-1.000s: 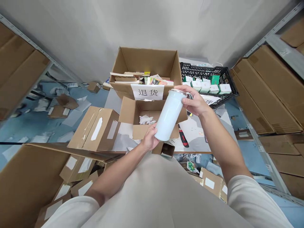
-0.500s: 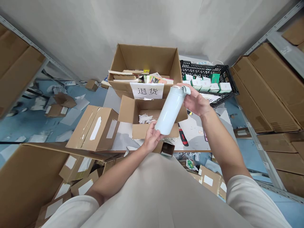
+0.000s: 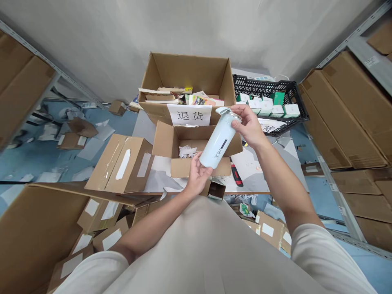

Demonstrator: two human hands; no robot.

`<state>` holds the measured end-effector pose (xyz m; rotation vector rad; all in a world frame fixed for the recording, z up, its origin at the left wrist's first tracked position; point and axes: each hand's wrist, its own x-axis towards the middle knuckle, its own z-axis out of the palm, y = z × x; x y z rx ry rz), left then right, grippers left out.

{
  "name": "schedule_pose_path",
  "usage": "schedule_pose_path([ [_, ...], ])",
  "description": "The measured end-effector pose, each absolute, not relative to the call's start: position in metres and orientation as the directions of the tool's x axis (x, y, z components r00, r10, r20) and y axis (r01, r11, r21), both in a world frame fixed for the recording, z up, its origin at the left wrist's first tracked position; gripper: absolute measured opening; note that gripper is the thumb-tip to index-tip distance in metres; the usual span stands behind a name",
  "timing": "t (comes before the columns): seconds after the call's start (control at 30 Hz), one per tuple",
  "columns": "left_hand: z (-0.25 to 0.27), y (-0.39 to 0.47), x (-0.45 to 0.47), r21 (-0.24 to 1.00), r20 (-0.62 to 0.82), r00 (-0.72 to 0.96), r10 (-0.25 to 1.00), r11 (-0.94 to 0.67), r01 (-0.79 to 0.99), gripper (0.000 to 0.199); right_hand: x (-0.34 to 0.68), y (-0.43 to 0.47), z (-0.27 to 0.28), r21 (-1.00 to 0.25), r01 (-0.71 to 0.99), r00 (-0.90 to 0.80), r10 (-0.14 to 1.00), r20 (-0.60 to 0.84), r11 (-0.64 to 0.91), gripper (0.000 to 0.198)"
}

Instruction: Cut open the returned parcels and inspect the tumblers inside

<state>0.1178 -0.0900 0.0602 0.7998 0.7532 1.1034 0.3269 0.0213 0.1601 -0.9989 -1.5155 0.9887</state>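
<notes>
A pale blue insulated bottle (image 3: 216, 141) is held tilted in both hands, its lid end up and to the right. Dark lettering and a dark bar show on its side. My left hand (image 3: 197, 176) is closed around the bottle's base. With thumb and fingers, my right hand (image 3: 247, 124) grips the top just below the lid. Beneath the bottle, an open cardboard box (image 3: 162, 141) with crumpled paper (image 3: 187, 151) in it stands on the table. A small open carton (image 3: 216, 190) is between the table edge and my body.
Behind stands a large carton (image 3: 190, 67) of books with a paper sign. A black crate (image 3: 301, 102) holds white-and-green boxes. A red-and-black utility knife (image 3: 236, 175) lies on the table (image 3: 254, 179). A taped box (image 3: 119, 165) sits left; shelves with cartons (image 3: 349, 114) flank the right.
The bottle has been turned about its length, so its lettering now faces me and the lid's tab points left. My right hand has shifted its grip near the top.
</notes>
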Motion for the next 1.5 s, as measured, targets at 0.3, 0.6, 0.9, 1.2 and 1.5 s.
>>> schedule_pose_path([
  [0.3, 0.062, -0.093, 0.114, 0.713, -0.182, 0.436, 0.881, 0.424, -0.559, 0.072, 0.332, 0.016, 0.163, -0.948, 0.053, -0.280, 0.916, 0.287, 0.314, 0.066],
  [0.6, 0.059, -0.091, 0.105, 0.822, -0.187, 0.550, 0.814, 0.436, -0.366, 0.088, 0.341, 0.006, 0.145, -0.933, 0.135, -0.170, 0.935, 0.310, 0.334, 0.072],
  [0.9, 0.037, -0.092, 0.078, 0.682, 0.062, 0.783, 0.618, -0.599, 0.419, 0.024, 0.376, -0.116, 0.120, -0.862, 0.385, 0.111, 0.910, 0.399, 0.331, 0.072],
  [1.2, 0.016, -0.087, 0.094, 0.468, -0.054, 0.842, 0.537, -0.731, 0.496, 0.038, 0.375, -0.176, 0.076, -0.919, 0.334, 0.217, 0.931, 0.293, 0.212, 0.066],
  [1.5, -0.003, -0.087, 0.094, 0.537, 0.004, 0.800, 0.601, -0.676, 0.505, 0.067, 0.368, -0.147, 0.059, -0.920, 0.372, 0.369, 0.891, 0.265, 0.120, 0.061],
])
